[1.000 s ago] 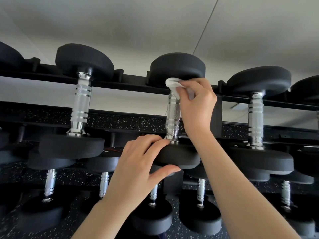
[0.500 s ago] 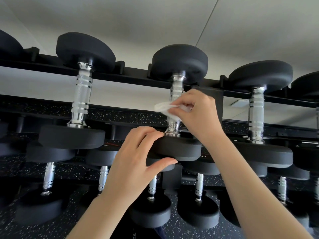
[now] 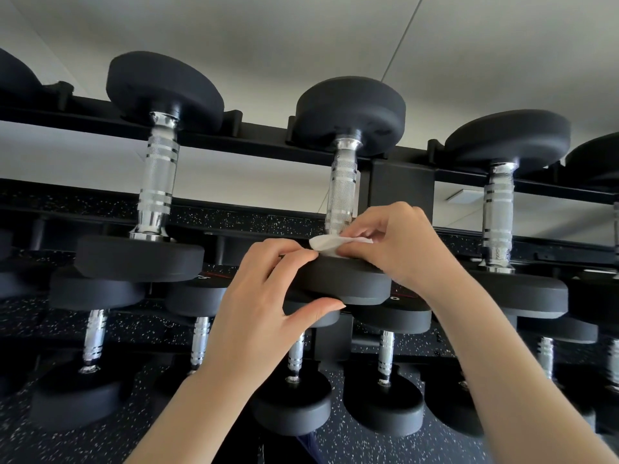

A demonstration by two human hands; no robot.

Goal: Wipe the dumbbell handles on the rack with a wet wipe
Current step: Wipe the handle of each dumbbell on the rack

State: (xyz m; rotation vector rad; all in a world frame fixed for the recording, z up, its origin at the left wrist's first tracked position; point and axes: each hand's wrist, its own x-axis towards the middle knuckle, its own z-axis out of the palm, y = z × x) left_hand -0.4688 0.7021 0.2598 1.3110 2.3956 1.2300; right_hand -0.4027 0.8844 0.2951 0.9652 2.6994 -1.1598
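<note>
A row of black dumbbells with chrome handles lies across the black rack (image 3: 402,185). The middle dumbbell's handle (image 3: 343,185) is bare above my hands. My right hand (image 3: 398,242) pinches a white wet wipe (image 3: 326,245) at the handle's near end, just over the front weight (image 3: 341,283). My left hand (image 3: 268,303) grips that front weight, fingers on top and thumb under its edge, with the fingertips touching the wipe.
Neighbouring dumbbells show handles at left (image 3: 157,185) and right (image 3: 499,212). A lower tier holds several smaller dumbbells (image 3: 294,400). Below is black speckled rubber floor (image 3: 83,443); behind the rack is a pale wall.
My right hand has slid the wipe down the middle handle from its far end to its near end. My left hand stays on the front weight.
</note>
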